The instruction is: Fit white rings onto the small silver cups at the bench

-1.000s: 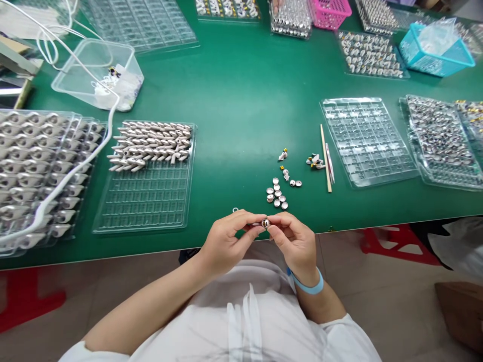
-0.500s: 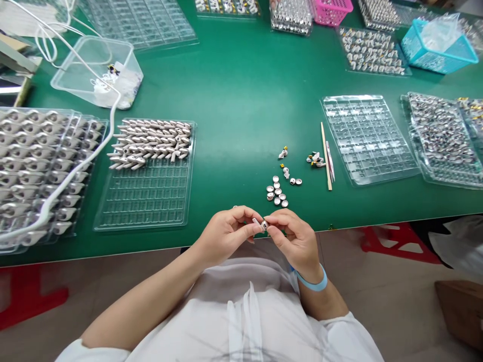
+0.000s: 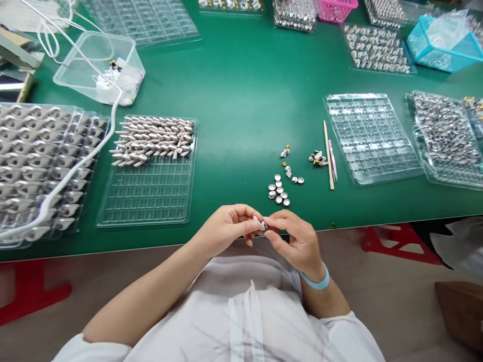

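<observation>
Just over the table's front edge, my left hand (image 3: 230,227) pinches a small white-and-silver earbud piece (image 3: 263,226) between thumb and fingers. From the other side my right hand (image 3: 293,236) meets it, thumb and forefinger closed around its metal end; the fingertips partly cover the piece. Several round silver caps (image 3: 279,190) lie in a cluster on the table beyond my hands. Two white earbud parts with yellow ends, one of them the earbud part (image 3: 288,171), lie behind the caps. A small pile of similar parts (image 3: 317,158) sits farther right.
On the green table (image 3: 234,100), a wooden stick (image 3: 329,156) and tweezers (image 3: 332,160) lie beside a clear tray (image 3: 373,136). A part-filled tray (image 3: 147,196) of silver stems stands left, near a white cable (image 3: 79,171). Other items are a clear bin (image 3: 81,83) and a blue basket (image 3: 430,50).
My hands stay together at the earbud piece, which has turned slightly between the fingers. My right thumb has shifted a little lower. The whole view has moved slightly.
</observation>
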{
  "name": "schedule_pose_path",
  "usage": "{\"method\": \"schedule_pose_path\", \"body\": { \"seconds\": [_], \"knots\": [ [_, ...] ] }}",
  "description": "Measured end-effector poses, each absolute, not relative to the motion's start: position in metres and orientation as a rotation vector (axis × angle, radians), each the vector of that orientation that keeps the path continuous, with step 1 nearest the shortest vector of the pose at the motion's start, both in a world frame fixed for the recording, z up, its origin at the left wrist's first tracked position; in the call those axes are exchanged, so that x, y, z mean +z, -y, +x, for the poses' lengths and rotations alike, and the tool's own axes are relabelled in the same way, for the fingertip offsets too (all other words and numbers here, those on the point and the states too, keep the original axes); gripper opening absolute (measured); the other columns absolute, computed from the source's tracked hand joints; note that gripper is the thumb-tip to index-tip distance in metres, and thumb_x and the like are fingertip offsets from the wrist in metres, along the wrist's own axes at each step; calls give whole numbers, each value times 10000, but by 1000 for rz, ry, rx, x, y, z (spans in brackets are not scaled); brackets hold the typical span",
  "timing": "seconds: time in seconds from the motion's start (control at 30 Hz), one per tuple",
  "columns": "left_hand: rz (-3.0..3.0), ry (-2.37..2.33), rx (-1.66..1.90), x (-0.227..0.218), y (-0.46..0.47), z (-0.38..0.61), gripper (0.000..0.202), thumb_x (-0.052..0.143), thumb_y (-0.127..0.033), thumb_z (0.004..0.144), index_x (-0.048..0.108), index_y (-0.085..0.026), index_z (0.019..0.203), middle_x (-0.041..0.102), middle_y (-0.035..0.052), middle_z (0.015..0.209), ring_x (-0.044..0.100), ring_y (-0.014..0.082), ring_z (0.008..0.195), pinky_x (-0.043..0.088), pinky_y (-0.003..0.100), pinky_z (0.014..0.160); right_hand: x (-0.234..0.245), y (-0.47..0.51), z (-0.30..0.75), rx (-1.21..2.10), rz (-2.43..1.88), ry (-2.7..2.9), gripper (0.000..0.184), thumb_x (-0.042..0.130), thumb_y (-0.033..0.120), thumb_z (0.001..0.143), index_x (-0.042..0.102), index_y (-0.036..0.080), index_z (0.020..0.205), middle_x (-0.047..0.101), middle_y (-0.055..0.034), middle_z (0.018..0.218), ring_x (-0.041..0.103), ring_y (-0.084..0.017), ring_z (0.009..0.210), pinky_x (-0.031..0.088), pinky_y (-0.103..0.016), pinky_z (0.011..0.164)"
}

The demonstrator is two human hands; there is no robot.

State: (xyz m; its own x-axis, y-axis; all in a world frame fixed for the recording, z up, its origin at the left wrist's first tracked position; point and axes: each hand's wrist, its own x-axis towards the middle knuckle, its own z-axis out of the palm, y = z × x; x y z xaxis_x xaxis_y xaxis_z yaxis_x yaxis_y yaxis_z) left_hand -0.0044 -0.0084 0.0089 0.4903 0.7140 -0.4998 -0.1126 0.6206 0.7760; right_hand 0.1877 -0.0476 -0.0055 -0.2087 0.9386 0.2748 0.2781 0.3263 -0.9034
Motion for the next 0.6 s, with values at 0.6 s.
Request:
{"method": "schedule_pose_path", "body": {
  "seconds": [0.6],
  "knots": [
    [676,-890,521,4,9,-2,233,788,-312,746,706,-136,876,675,30,690,579,109,575,502,204,498,-9,50,185,789,-1106,1711,259,661,144,852,687,255,1084,704,-56,910,670,-177,772,570,-312,648]
  ]
}}
